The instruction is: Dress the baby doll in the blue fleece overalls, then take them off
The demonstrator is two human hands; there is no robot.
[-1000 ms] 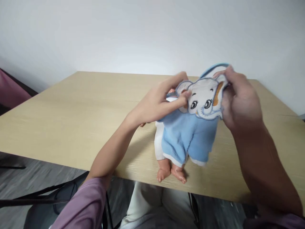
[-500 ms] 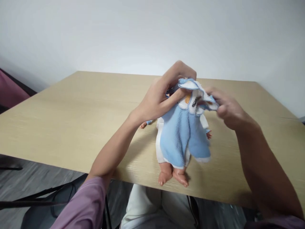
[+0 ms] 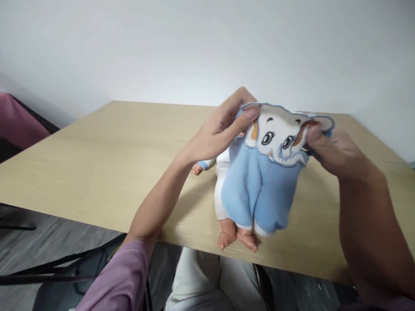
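Note:
Stretched between my two hands is a pair of light blue doll overalls (image 3: 246, 181) with white cuffs and an embroidered white elephant face on the bib. My left hand (image 3: 223, 125) pinches the bib's upper left corner, thumb in front. At the upper right corner, my right hand (image 3: 337, 147) grips the cloth beside the elephant's ear. Behind the overalls a baby doll (image 3: 222, 190) in white clothes lies on the table. Its bare feet point toward me, and one hand with a blue cuff shows at the left. The overalls hide its head and most of its body.
The light wooden table (image 3: 97, 172) reaches back to a pale wall (image 3: 194, 47). My legs (image 3: 214, 276) are below its front edge. A dark chair (image 3: 71, 276) stands at the lower left, and something pink (image 3: 19, 116) is beyond the table's left side.
My right hand has moved right, pulling the crumpled bib out flat so the elephant face shows. The overalls' legs have swung slightly right. My left hand keeps its hold.

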